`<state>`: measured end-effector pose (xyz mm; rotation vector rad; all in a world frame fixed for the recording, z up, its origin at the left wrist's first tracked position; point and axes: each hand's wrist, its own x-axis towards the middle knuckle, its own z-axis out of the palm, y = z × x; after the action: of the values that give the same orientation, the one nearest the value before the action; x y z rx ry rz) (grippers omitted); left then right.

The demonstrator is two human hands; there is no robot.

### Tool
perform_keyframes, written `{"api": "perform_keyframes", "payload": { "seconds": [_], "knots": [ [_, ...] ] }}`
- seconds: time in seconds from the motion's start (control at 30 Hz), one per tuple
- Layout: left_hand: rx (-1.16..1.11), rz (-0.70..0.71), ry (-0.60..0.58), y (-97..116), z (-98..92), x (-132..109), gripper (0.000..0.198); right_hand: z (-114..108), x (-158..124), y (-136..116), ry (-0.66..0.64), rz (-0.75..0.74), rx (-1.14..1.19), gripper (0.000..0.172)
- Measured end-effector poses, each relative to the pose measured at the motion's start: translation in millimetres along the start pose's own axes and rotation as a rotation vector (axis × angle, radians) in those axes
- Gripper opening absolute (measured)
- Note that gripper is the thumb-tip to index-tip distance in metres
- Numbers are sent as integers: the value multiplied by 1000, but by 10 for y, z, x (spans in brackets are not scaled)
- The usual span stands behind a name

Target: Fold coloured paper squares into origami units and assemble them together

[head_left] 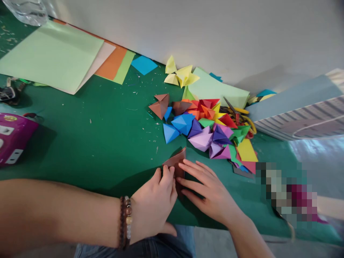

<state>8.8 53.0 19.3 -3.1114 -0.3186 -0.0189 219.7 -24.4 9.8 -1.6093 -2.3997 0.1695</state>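
A piece of brown folded paper stands near the front edge of the green table, between my two hands. My left hand, with beaded bracelets at the wrist, pinches its left side; the thumb side is partly hidden. Against the right side of the paper rest the fingertips of my right hand, fingers stretched and apart. Just beyond lies a pile of folded paper shapes, among them a blue one, a lilac one and a brown one.
Scissors with yellow handles lie behind the pile. Pale green sheets and a blue square lie along the wall. A magenta power strip is at left, a striped paper bag at right. Another person's forearm reaches in at right.
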Motion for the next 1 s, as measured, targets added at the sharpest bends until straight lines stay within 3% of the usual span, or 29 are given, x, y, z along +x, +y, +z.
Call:
{"api": "perform_keyframes", "payload": {
  "seconds": [0.13,0.23,0.37,0.53,1.0],
  "knots": [
    [-10,25,-1,-29,2,32,96,21,-16,-31,9,23,17,26],
    [-28,38,-8,-34,1,56,95,41,-40,-107,123,73,71,28],
    [-36,54,-9,-43,-15,69,97,65,-48,-236,269,290,202,24],
    [-31,62,-25,-61,-43,77,99,96,38,-260,290,548,284,14],
    [-36,82,-53,-73,-19,79,107,125,223,-49,372,734,423,6]
  ]
}}
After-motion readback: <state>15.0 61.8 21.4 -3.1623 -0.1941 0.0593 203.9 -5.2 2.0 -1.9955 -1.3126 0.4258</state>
